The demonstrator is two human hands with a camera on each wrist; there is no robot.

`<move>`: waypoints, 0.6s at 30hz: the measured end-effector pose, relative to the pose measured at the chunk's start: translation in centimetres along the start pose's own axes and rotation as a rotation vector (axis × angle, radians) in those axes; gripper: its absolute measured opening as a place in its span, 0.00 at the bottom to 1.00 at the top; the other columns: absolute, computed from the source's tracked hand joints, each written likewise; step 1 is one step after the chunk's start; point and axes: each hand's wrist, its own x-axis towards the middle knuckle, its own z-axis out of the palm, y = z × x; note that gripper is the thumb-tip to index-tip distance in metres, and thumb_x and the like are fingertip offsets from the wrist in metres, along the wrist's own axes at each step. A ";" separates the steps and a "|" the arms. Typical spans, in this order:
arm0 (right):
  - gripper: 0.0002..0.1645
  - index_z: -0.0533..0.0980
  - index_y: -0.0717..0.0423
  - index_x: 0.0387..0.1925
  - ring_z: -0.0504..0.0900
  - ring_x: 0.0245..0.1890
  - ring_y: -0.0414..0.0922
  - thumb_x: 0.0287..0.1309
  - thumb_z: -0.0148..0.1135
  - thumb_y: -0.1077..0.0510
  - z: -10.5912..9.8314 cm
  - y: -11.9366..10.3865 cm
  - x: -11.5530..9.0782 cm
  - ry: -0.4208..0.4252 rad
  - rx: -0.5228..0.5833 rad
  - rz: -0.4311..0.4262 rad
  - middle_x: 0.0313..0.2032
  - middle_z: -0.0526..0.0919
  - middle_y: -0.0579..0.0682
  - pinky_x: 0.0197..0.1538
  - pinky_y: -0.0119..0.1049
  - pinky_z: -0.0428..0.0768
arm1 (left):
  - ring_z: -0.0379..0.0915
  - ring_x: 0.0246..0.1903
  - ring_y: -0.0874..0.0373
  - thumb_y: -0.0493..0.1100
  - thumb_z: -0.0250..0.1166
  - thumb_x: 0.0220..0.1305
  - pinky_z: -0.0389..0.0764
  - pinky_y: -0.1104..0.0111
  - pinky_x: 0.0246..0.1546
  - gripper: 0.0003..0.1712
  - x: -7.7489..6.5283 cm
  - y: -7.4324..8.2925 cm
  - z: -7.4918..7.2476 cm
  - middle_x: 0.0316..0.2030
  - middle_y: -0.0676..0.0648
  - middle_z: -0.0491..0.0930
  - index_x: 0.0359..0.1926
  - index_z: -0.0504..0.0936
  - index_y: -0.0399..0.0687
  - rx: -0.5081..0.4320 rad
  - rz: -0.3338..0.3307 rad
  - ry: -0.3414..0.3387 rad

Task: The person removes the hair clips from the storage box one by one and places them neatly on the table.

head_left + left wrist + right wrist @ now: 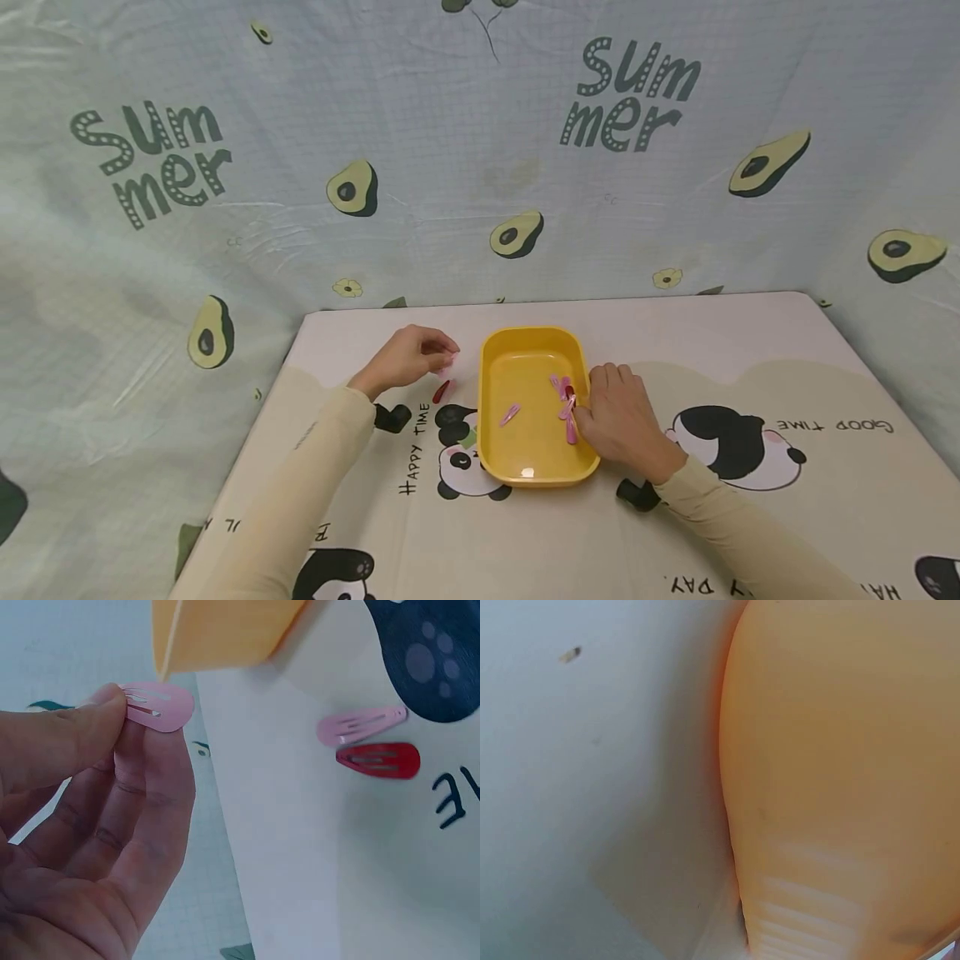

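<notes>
My left hand [408, 358] pinches a pink snap hair clip [161, 705] between thumb and fingertips, left of the yellow tray [491, 367]. Below that hand, a red hair clip [382, 760] and another pink clip [360, 725] lie side by side on the table. On the tray's right side, my right hand [622, 417] holds the rim, thumb over the edge and fingers outside. Inside, a single pink clip [510, 414] lies toward the left, and several pink and red clips [570, 429] cluster by the right wall. The right wrist view shows mostly the tray's outer wall [840, 765].
The tray stands on a pale table cover [420, 542] printed with pandas and lettering. Behind the table's back edge hangs a cloth [435, 167] with avocados and the word "summer".
</notes>
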 end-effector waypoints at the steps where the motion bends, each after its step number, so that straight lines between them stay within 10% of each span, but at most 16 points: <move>1: 0.19 0.70 0.65 0.41 0.63 0.36 0.51 0.58 0.60 0.52 0.0 0.0 0.0 0.002 -0.001 -0.001 0.31 0.66 0.53 0.41 0.42 0.61 | 0.87 0.43 0.44 0.38 0.65 0.71 0.88 0.59 0.50 0.14 0.0 -0.3 0.0 0.45 0.42 0.88 0.54 0.86 0.38 -0.002 -0.005 0.004; 18: 0.19 0.70 0.65 0.42 0.63 0.36 0.51 0.57 0.60 0.53 0.1 0.0 0.0 0.003 0.006 -0.005 0.31 0.66 0.53 0.42 0.42 0.61 | 0.78 0.36 0.58 0.39 0.67 0.70 0.84 0.70 0.43 0.14 -0.5 -3.9 0.1 0.42 0.44 0.85 0.54 0.86 0.41 -0.015 -0.135 0.012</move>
